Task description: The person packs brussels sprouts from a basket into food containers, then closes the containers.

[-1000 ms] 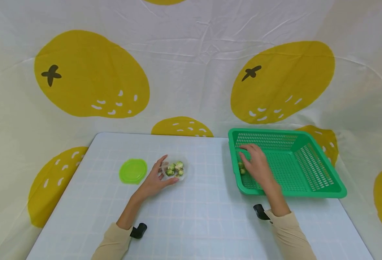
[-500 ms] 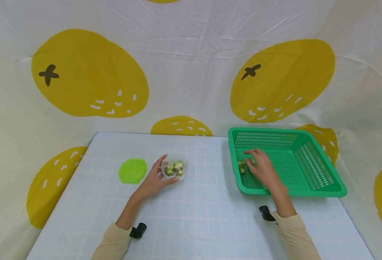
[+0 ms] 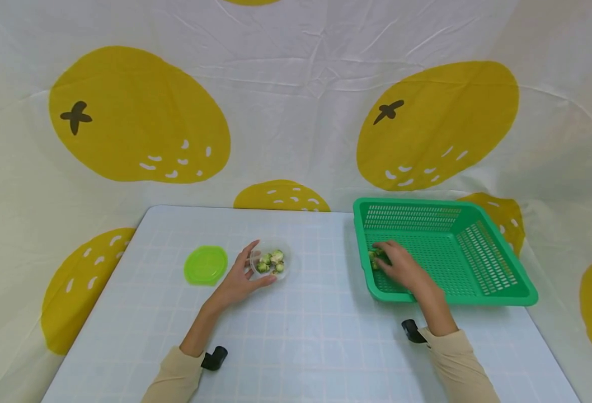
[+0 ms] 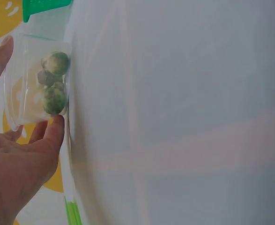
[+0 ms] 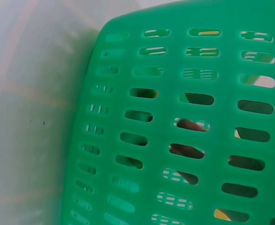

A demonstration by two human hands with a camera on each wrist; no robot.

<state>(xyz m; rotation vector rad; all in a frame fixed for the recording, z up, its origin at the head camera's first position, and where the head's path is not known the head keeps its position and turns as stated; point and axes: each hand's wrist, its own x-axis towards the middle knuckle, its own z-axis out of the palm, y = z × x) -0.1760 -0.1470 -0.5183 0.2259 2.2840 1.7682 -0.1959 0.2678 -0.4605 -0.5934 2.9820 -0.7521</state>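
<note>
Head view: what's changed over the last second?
The right hand has moved nearer the person inside the green basket, its fingers now at the Brussels sprouts on the left; whether it grips one is unclear. The left hand still holds the clear tub; the green lid hasn't moved.

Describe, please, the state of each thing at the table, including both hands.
Clear tub: upright, uncovered, holding several sprouts.
Lime-green lid: lying flat, apart from the tub.
Green basket: upright, open-topped, more sprouts near its left side.
Left hand: curled around the tub.
Right hand: in the basket at the sprouts, its hold unclear.
</note>
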